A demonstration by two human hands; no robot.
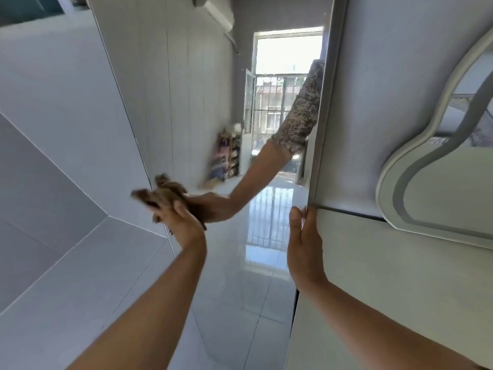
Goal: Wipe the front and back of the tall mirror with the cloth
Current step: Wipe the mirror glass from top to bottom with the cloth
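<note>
The tall mirror point(240, 263) fills the middle of the view, its glass reflecting a tiled room, a window and my own arm. My left hand point(178, 222) presses a crumpled brown cloth point(157, 194) against the glass near the mirror's left edge, about mid-height. The cloth is blurred. My right hand point(304, 249) grips the mirror's right edge, thumb on the front and fingers wrapped behind the frame point(324, 129).
A white tiled wall point(53, 129) stands to the left of the mirror. To the right is a pale wall or panel point(400, 276) bearing a curvy white-framed mirror point(440, 182). The reflection shows a shelf of items and a barred window.
</note>
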